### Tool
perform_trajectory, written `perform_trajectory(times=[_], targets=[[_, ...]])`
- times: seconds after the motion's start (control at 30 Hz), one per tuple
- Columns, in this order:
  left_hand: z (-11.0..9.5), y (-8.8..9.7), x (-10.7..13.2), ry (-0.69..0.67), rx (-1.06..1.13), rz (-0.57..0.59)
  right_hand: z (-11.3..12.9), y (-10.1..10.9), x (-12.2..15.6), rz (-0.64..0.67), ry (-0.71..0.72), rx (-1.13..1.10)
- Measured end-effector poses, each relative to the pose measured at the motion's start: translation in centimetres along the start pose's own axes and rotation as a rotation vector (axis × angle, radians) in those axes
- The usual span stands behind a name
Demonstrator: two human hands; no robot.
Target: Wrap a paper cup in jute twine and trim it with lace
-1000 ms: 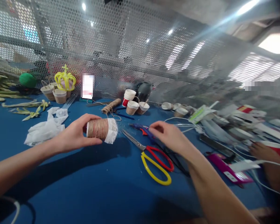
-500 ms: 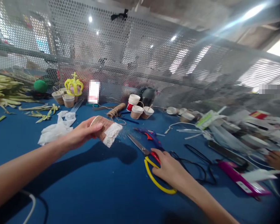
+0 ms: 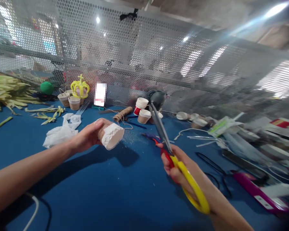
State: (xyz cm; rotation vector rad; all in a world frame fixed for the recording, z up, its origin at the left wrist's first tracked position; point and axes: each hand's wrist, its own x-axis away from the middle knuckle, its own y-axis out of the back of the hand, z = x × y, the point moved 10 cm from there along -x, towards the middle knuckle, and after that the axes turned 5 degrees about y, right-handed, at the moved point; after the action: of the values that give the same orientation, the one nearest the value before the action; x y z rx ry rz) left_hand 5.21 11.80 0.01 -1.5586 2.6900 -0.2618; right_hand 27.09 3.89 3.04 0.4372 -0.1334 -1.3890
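Observation:
My left hand (image 3: 86, 138) is closed around a paper cup wrapped in brown twine with white lace at its rim (image 3: 110, 135), held on its side above the blue table (image 3: 106, 192), its mouth turned toward me. My right hand (image 3: 180, 170) grips the red and yellow handles of a pair of scissors (image 3: 170, 150), lifted off the table. The blades point up and away, closed or nearly so, to the right of the cup and apart from it.
A blue glue gun (image 3: 150, 138) lies behind the scissors. Paper cups (image 3: 142, 110), a twine roll (image 3: 121, 114), a yellow crown (image 3: 80, 88), white cloth (image 3: 60, 131) and green leaves (image 3: 4, 93) sit at the back and left. Cables, a pink tool (image 3: 255, 191) and papers crowd the right. A perforated metal screen closes the back.
My right hand went from the glue gun to the scissors, took their handles and lifted them off the table. My left hand turned the cup's mouth toward me.

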Motion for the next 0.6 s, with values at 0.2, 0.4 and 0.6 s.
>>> perform_trajectory(times=[0.2, 0.4, 0.6], targets=[[-1.1, 2.0, -0.3, -0.098, 0.153, -0.120, 1.1, -1.2, -2.1, 0.001, 0.122, 0.581], [-1.1, 2.9, -0.3, -0.165, 0.209, -0.232, 2.8, -1.5, -2.2, -0.195, 0.398, 0.869], [0.1, 3.2, -0.4, -0.147, 0.190, -0.287, 2.5, -1.9, -1.3, -0.226, 0.525, 0.961]])
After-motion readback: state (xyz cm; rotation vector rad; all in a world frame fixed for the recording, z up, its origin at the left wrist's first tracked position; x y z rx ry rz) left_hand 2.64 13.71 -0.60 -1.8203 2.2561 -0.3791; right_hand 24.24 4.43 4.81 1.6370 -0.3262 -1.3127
